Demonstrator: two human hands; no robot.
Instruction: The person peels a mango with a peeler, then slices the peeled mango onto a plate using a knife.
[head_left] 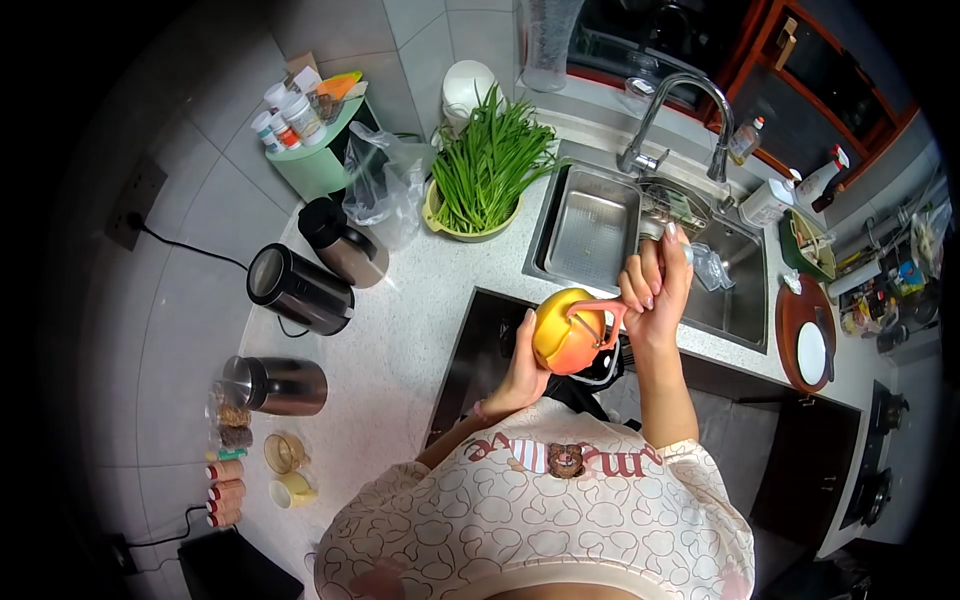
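A yellow and orange-red fruit [568,335] is held in my left hand [522,368], in front of my body near the counter edge. My right hand [655,292] is closed round a pink peeler [612,312], whose head rests against the fruit's right side. Below both hands, a dark bin-like shape with a pale rim is partly hidden.
Beyond my hands is a sink [597,225] with a metal tray and a tall faucet [715,120]. Green leafy vegetables [490,165] fill a basket. Kettles [300,290] and cups [285,452] stand left; a wooden board [790,340] lies right.
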